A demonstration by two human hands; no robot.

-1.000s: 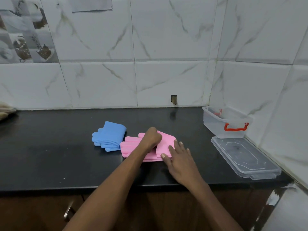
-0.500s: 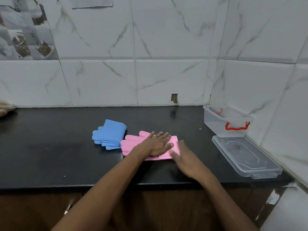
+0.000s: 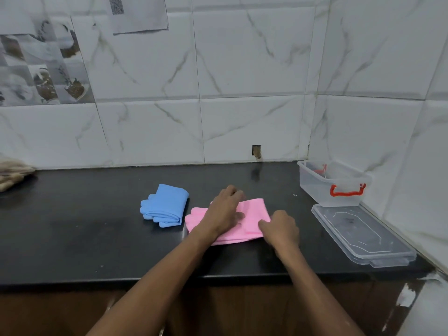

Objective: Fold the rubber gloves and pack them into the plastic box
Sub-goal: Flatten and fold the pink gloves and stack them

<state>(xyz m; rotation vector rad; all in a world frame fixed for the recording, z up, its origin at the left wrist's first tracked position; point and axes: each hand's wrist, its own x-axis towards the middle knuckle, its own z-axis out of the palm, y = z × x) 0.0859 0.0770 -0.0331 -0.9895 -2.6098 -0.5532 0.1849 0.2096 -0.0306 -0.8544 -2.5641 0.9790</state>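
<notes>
Springiness of the rubber is threatening the fold: the pink gloves (image 3: 254, 212) are lying folded on the surface (image 3: 72, 226) at the centre of the frame. The left hand (image 3: 224, 209) is lying over them with bent fingers, gripping or not I cannot tell, and the right hand (image 3: 282, 227) is pinching their lower right corner. If the hands are lifting unevenly toward the plastic box (image 3: 312, 189) at the right, the layers may be sliding apart and opening.

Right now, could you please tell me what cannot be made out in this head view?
Head view:
Pink gloves: middle covered by the left grip, near corner by the right grip.
Plastic box: red item inside, too small, blurred by the wall.
Brown bundle: cut off by the left edge.
</notes>
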